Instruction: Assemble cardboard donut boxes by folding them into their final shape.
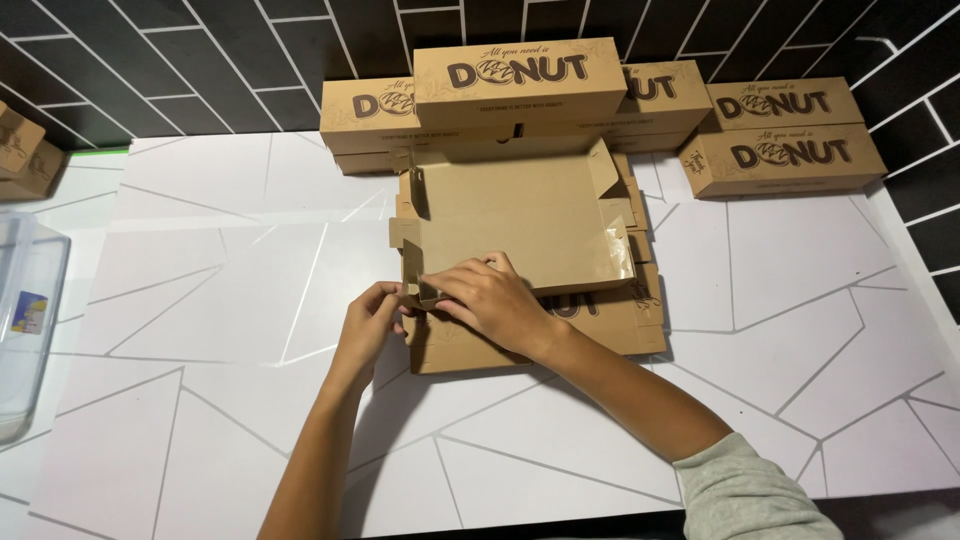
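Folding 1 open box with 2 hands: left hand, right hand.

Your half-folded box lies at the middle of the table, on top of a stack of flat box blanks that shows beyond its near and right edges. Your left hand and right hand meet at the box's near left corner, the left just outside it, the right reaching across from the right. Behind the box, against the wall, stand finished boxes in a row, one resting on top of the others. Two more stacked boxes sit to the right. A plastic container lies at the table's far left edge.
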